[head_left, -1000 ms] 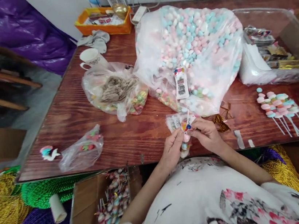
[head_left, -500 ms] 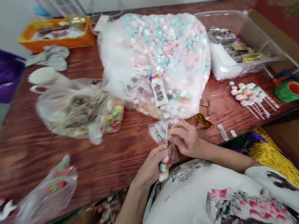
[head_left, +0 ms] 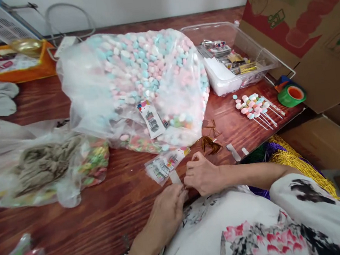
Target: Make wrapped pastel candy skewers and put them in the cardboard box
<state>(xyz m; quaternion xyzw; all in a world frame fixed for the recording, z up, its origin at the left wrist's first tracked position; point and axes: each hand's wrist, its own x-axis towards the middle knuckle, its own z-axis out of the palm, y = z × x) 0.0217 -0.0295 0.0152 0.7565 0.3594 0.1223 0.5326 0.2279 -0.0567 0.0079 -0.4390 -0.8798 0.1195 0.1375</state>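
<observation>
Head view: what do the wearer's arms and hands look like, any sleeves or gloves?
Both are bare: no gloves, rings or watch visible on the left hand or right hand. Forearms uncovered. A short white sleeve with black and pink floral print shows on the right arm.

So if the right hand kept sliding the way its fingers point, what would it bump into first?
Probably the left hand. The right hand points leftward along the table edge, where both pinch a small clear plastic packet. Depth is hard to judge, though.
</observation>
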